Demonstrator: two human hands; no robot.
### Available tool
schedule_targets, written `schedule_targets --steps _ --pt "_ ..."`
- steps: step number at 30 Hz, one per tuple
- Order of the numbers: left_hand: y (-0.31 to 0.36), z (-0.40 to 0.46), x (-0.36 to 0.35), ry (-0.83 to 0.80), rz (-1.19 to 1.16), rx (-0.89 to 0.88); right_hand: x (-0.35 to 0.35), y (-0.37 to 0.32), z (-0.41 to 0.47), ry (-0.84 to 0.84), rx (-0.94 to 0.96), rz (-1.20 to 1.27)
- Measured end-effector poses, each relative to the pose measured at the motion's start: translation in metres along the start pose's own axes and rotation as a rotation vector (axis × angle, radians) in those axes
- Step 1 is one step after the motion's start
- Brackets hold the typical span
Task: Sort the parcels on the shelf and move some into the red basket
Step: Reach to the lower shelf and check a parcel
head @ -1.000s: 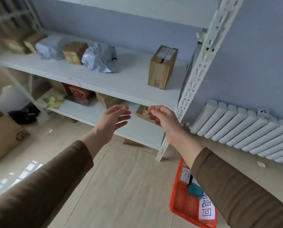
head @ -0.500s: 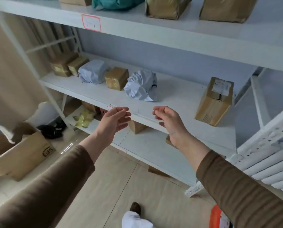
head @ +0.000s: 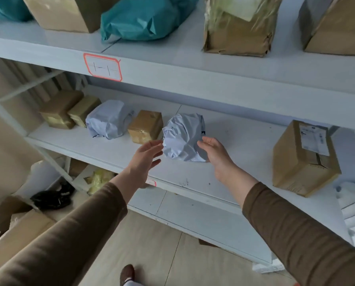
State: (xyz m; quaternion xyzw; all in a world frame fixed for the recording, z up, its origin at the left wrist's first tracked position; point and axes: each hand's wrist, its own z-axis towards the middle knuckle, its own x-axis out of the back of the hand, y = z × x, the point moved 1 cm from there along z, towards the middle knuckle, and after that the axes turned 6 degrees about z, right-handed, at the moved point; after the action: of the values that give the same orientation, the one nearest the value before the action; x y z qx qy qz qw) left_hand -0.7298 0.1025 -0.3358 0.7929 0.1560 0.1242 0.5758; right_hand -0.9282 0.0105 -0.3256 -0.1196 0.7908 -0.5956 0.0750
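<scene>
- Grey crumpled parcel (head: 182, 139) sits mid-shelf (head: 244, 141), near the front edge.
- Left hand (head: 145, 157) and right hand (head: 213, 151) spread open, flanking it, likely to scoop.
- Red basket not visible.

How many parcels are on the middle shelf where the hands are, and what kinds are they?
Brown cardboard boxes: 4, that is three at the left and one at the right.
Grey-white plastic bags: 2, one at the left and a crumpled one between the hands.
Total: 6
</scene>
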Motion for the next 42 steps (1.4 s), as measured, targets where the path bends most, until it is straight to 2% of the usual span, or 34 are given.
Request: schedule_targets --steps 9,13,17,19,24,27,33,35,37,39,42 --pt "0.002 0.144 0.0 -0.188 0.147 0.1 -0.037 -0.011 0.054 0.17 -0.11 0.022" --pt "0.0 0.187 -0.001 -0.336 0.16 0.17 -0.059 -0.003 0.078 0.273 -0.204 0.105" --pt "0.006 0.192 -0.002 -0.414 0.154 0.238 -0.076 0.013 0.095 0.323 -0.308 0.224" --pt "0.004 0.189 0.002 -0.46 0.163 0.279 -0.078 0.019 0.094 0.364 -0.299 0.261" --pt "-0.006 0.165 0.02 -0.464 0.138 0.382 -0.085 0.03 0.063 0.381 -0.281 0.198" --pt "-0.002 0.138 0.03 -0.451 0.248 0.308 -0.085 0.033 0.041 0.39 -0.232 0.155" --pt "0.015 0.063 0.035 -0.473 0.277 0.113 -0.071 0.022 -0.016 0.442 -0.158 0.136" --pt "0.011 0.048 0.038 -0.492 0.276 0.164 -0.065 0.014 -0.038 0.443 -0.124 0.117" --pt "0.009 0.034 0.043 -0.579 0.182 0.29 -0.062 0.005 -0.059 0.441 -0.022 0.021" --pt "0.001 0.019 0.043 -0.74 0.001 0.432 -0.067 -0.007 -0.081 0.437 0.131 -0.181" --pt "-0.012 -0.001 0.04 -0.8 -0.298 0.45 -0.096 -0.017 -0.117 0.381 0.337 -0.542"
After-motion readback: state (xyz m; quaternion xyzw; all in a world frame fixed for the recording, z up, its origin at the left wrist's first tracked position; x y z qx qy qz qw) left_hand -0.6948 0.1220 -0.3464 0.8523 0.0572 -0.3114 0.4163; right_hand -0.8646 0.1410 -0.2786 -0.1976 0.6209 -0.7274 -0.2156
